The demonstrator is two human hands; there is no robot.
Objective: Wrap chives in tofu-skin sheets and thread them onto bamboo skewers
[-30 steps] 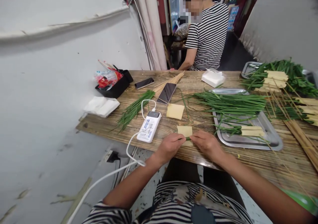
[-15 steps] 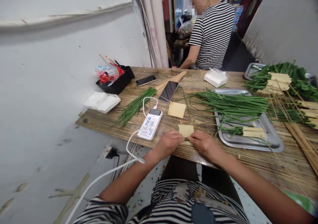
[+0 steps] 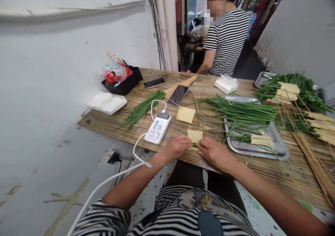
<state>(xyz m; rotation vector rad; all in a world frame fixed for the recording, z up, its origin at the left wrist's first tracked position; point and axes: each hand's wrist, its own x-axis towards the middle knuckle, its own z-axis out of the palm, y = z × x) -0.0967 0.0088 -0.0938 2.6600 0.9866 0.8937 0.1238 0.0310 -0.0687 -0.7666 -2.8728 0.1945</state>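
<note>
My left hand [image 3: 177, 147] and my right hand [image 3: 215, 153] meet at the near edge of a pale yellow tofu sheet [image 3: 195, 135] on the wooden table [image 3: 110, 122]. Both pinch a short bunch of green chives [image 3: 195, 145] lying across that near edge. A second tofu sheet [image 3: 185, 114] lies flat just beyond. A metal tray [image 3: 272, 149] to the right holds finished chive rolls [image 3: 259, 139] and a long bunch of chives [image 3: 240, 111].
A white power bank [image 3: 157, 128] with its cable sits left of my hands, two phones [image 3: 178, 96] and a chive bunch [image 3: 142, 109] behind it. Bamboo skewers [image 3: 312, 161] and skewered rolls [image 3: 288, 89] lie at right. Another person in a striped shirt [image 3: 227, 42] sits across.
The view has shifted slightly; my hands stay on the chives at the sheet's near edge with little visible motion.
</note>
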